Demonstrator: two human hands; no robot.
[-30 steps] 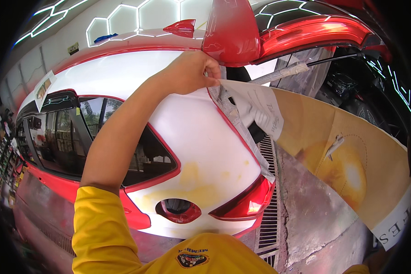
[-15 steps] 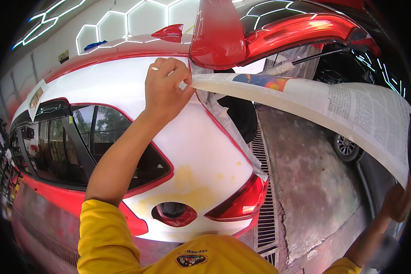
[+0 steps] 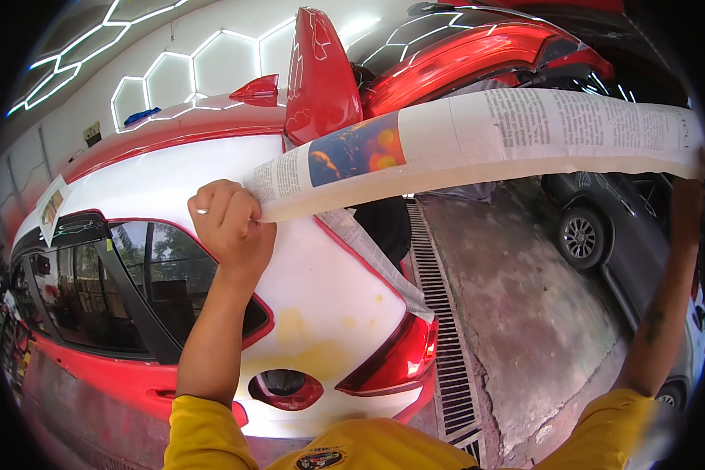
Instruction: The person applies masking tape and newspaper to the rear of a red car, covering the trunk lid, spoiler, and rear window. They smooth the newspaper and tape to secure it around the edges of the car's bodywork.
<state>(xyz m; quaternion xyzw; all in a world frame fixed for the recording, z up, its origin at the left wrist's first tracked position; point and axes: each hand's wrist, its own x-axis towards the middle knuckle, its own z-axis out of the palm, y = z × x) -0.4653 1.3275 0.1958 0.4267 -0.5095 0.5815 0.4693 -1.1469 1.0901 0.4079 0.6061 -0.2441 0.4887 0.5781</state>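
A long strip of newspaper with a band of pale tape along its lower edge stretches between my hands. My left hand, a ring on one finger, is closed on its left end, over the white rear side panel of a red car. At the far right, dim near the picture's rim, my right hand grips the other end; its fingers show poorly. Yellowish patches mark the panel near the round fuel-filler opening and the red tail light. More newspaper lines the tailgate opening's edge.
The raised red tailgate stands above the paper. A floor drain grate runs past the car's rear, beside stained concrete. A dark grey car is parked at the right. Another paper sheet hangs by the front side window.
My right hand has risen from low at the right, bringing the newspaper roughly level. My left hand has moved down and left, away from the tailgate opening's upper corner, still gripping the paper.
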